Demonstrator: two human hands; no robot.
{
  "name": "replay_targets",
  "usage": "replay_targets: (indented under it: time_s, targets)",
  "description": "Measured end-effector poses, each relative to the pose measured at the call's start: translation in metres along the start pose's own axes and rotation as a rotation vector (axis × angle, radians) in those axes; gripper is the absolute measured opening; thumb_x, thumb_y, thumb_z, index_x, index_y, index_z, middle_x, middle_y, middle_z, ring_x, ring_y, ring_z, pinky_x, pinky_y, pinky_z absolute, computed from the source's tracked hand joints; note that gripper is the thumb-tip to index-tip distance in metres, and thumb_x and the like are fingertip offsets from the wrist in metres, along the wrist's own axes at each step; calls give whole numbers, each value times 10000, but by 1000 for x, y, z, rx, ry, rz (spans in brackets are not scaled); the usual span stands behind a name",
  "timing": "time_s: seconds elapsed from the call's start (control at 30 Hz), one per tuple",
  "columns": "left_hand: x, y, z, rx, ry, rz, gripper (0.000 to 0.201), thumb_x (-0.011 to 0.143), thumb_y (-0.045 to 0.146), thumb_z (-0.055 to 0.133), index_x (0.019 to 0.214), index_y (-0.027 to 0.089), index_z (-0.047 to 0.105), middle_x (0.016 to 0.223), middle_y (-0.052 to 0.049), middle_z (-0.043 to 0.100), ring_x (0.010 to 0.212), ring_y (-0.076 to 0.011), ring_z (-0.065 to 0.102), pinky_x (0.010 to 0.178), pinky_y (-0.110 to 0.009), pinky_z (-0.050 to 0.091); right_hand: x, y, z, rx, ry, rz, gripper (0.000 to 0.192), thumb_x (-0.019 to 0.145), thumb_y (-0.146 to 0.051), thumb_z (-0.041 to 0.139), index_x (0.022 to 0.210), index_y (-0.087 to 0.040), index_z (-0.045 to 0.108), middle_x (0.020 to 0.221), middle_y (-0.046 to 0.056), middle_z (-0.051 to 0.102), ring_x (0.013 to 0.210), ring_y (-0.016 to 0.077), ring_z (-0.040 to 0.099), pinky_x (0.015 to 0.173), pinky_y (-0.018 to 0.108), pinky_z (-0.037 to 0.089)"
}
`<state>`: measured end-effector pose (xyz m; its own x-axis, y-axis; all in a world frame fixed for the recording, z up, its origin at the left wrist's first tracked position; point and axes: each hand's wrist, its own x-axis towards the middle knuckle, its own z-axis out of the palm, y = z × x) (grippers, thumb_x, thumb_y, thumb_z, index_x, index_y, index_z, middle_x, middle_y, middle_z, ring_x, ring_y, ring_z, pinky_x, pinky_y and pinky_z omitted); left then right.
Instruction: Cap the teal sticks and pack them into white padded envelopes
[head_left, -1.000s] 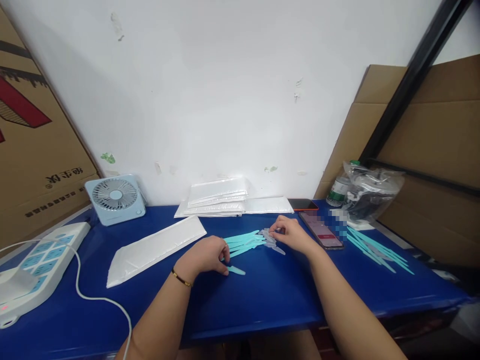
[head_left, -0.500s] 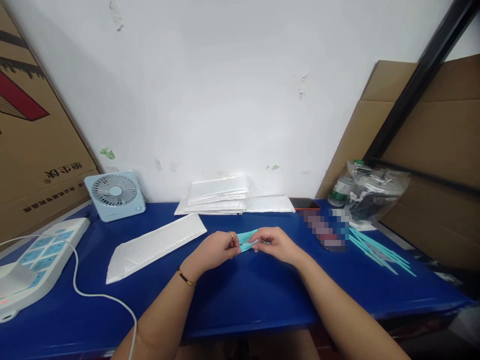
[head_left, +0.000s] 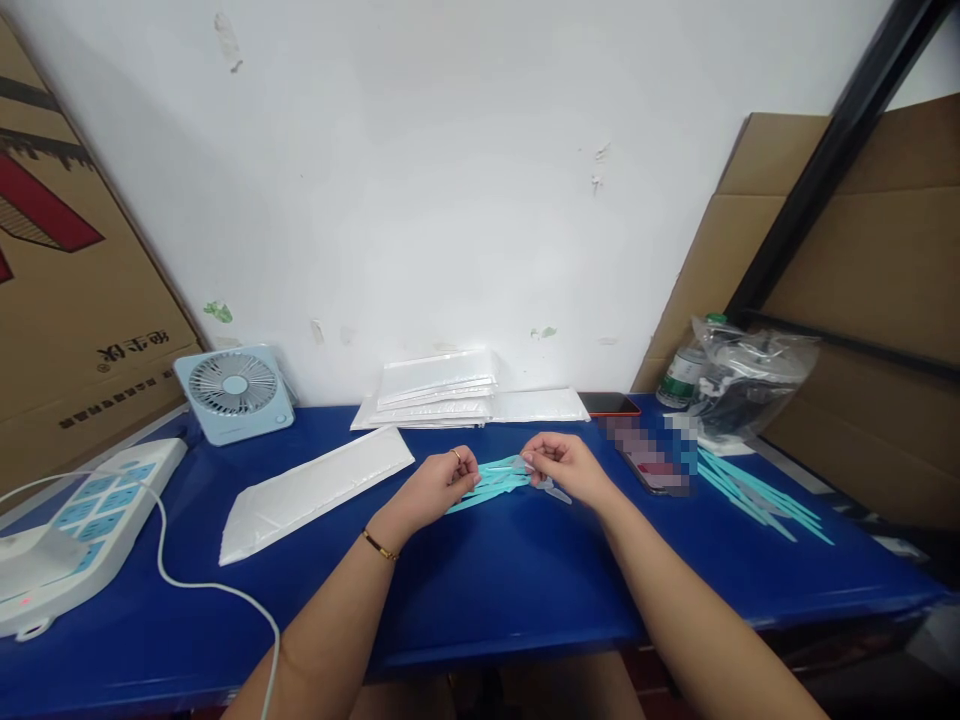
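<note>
Several thin turquoise strips (head_left: 499,482) lie in a loose, spread bunch over the blue table, with pale translucent ends on the right. At the bunch's left end, my left hand (head_left: 442,485) pinches strips between thumb and fingers. Closed at the other end, my right hand (head_left: 561,468) has its fingertips on the pale ends. A translucent piece (head_left: 556,492) pokes out below the right fingers. My fingers partly hide both ends of the bunch. More turquoise strips (head_left: 757,492) rest on the table to the right.
A long white padded envelope (head_left: 319,492) lies left of my hands, and a stack of envelopes (head_left: 431,390) stands by the wall. Also around are a blue fan (head_left: 235,393), a power strip (head_left: 97,530) with a cable, phones (head_left: 611,404), a bottle (head_left: 679,375) and a plastic bag (head_left: 750,380).
The turquoise strips, bunched tightly between my fingers before, are now spread out, showing translucent ends. My hands have moved slightly apart, the right one to the right.
</note>
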<state>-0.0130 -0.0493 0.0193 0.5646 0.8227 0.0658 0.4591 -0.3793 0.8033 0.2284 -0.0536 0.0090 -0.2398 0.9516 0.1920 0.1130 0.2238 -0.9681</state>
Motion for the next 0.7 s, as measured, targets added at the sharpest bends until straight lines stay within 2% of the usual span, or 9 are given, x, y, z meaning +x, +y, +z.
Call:
replay_targets:
  time_s: [0.17,0.37,0.57,0.7]
  targets:
    - [0,1,0,26,9,-3,245,844,428,463,851,187,507,720,11,577,563,-95,472,501,-195,365,0,1,3,-11,-36,6,266,747,-407,652,770,-144,614,628,3,607,497,98,564,498,220,434]
    - [0,-1,-2,22,39,5,245,845,429,461,841,189,512,706,14,571,565,-98,488,496,-196,361,0,2,1,-13,-16,-9,278,736,-423,661,776,-150,622,628,3,619,494,103,565,502,231,443]
    - [1,-1,5,-60,-17,-10,245,839,426,470,863,185,506,734,3,601,580,-104,541,516,-202,393,-2,-2,15,45,-131,15,287,738,-419,665,817,-145,630,613,28,664,570,132,614,593,262,481]
    - [1,2,18,-52,-68,-4,216,826,389,493,854,178,530,748,-5,627,626,-120,585,566,-214,416,-6,-8,3,-30,-208,60,312,725,-423,673,837,-133,650,636,42,673,573,135,610,562,247,458]
